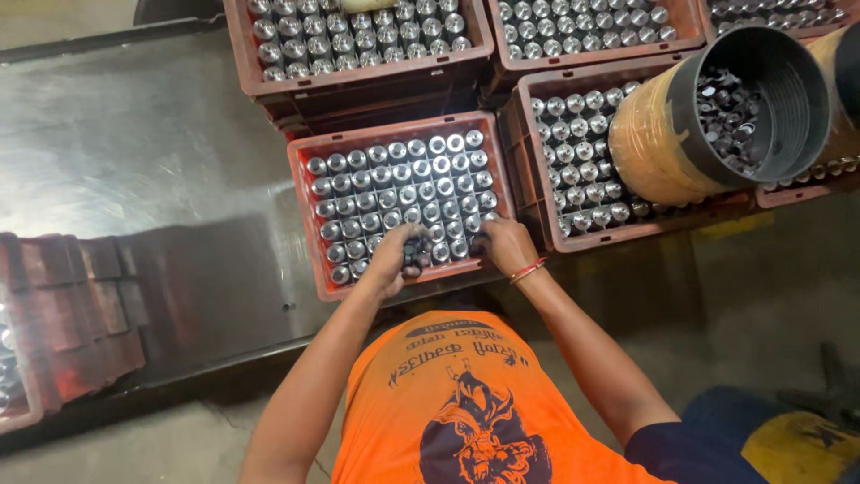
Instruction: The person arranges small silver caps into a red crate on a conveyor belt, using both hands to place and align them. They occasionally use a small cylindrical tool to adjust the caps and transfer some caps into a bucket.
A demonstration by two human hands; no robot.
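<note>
A red plastic crate (303, 193) stands in front of me, filled with rows of small upright silver cans (403, 184). My left hand (396, 255) rests at the crate's near edge, fingers curled around several small dark caps (415, 254). My right hand (506, 244), with an orange band on its wrist, is at the near right corner of the same crate, its fingertips pressed on a can top there; whether it holds a cap is hidden.
More red crates of cans (358, 40) stand behind and to the right. A taped brown bucket (717, 112) lies tilted on the right crate, dark caps inside. A steel table (134, 134) stretches left, with a red crate (63, 314) at its near-left end.
</note>
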